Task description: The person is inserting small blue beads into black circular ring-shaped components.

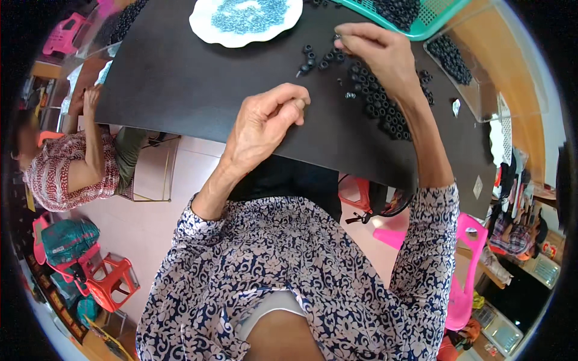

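Observation:
My left hand is closed above the table's near edge, thumb pressed to its curled fingers; whatever is between them is hidden. Farther right, my right hand pinches thumb and fingertips together over the table, with a tiny dark speck at the tips too small to name. Below that pinch lie a few loose small black ring-shaped parts. A larger heap of the same black parts spreads beside and partly under my right wrist. Left of them, a short row of black parts has a thin pale tip at its lower end.
A white scalloped plate of tiny blue pieces stands at the far side. A green basket and a clear box hold black parts at the right. Another person sits at left. A pink chair stands at right.

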A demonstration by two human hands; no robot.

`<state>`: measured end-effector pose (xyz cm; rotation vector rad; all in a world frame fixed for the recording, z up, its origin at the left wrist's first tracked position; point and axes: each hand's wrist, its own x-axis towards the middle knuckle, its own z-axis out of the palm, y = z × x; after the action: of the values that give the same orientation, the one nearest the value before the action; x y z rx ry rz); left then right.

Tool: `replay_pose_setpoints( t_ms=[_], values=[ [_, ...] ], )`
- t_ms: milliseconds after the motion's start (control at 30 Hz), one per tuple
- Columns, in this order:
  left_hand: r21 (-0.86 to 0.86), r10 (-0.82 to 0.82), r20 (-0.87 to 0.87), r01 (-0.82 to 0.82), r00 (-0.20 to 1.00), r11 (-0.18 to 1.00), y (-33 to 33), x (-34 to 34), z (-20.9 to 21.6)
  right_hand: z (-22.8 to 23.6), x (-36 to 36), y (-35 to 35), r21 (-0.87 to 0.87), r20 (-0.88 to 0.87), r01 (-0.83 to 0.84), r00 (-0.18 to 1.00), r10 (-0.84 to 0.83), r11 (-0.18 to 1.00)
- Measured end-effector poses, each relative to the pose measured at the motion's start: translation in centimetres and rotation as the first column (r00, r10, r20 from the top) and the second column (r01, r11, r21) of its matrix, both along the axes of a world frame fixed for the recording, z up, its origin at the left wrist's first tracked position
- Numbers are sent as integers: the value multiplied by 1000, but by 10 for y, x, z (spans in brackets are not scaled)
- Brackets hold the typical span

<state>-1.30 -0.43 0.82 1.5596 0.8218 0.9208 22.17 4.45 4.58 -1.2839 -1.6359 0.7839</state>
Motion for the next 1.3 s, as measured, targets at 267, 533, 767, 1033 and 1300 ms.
replay_pose_setpoints(
  t_ms=[267,533,767,1033,1300],
  values=[
    [557,184,-166,-62,969,828,25,27,24,-16,27,-52,38,-309,107,947,-90,994],
    [782,280,-410,177,868,598,56,50,18,-33,36,-53,308,-297,162,953,-67,937],
    [803,365,-516,288,775,522,64,65,9,-31,43,-57,294,-253,127,966,-51,947],
    [808,338,-471,245,815,536,59,55,19,-30,32,-61,229,-322,74,947,4,971],
    [-181,-184,269,237,945,954,36,46,8,-24,9,-66,125,-456,-33,886,87,992]
  ],
)
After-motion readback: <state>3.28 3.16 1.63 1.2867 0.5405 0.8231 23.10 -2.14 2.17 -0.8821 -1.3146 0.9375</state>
